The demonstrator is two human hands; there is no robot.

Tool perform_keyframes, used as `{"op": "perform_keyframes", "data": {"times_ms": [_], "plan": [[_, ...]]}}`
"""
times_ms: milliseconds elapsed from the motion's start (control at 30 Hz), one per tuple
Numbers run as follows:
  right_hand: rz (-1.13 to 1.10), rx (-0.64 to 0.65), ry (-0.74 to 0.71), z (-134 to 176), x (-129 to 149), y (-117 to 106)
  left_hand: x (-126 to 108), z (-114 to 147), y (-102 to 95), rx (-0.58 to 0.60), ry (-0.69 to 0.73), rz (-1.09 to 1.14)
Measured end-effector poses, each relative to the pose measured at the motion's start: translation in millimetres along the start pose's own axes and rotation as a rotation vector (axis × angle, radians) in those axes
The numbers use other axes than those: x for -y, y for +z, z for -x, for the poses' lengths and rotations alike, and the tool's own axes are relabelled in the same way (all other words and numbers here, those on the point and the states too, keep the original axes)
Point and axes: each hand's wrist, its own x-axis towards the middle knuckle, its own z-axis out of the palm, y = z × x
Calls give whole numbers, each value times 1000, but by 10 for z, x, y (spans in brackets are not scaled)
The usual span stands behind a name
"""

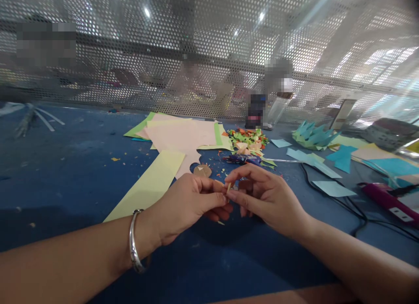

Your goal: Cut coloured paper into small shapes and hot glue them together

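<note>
My left hand [199, 197] and my right hand [262, 190] meet above the blue table, fingertips nearly touching. Between my right thumb and index finger is a small pale yellow strip [228, 188], which looks like paper. The left fingers are pinched at the same spot, but what they hold is mostly hidden. Just beyond my left hand lies a small round brown disc [202, 170]. A long pale yellow paper sheet [147, 184] passes behind my left wrist. Past my right fingers sits a dark blue tool [242, 159], its kind unclear.
Stacked pink and green paper [176, 131] lies ahead, beside a heap of coloured scraps [250, 140]. At right are a blue-green pointed paper piece [312, 136], loose blue paper [343, 157], black cables [353, 210] and a magenta power strip [386, 201]. A perforated metal screen [209, 77] stands behind.
</note>
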Motion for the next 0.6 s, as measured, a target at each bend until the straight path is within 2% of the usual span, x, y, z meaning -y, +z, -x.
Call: {"op": "perform_keyframes", "data": {"times_ms": [433,600], "plan": [[-8,-32,-21,-15,0,-5,-15,9,9,19,-4,-41],[0,-40,-10,-13,24,-8,35,2,-47,60,96,-248]]}}
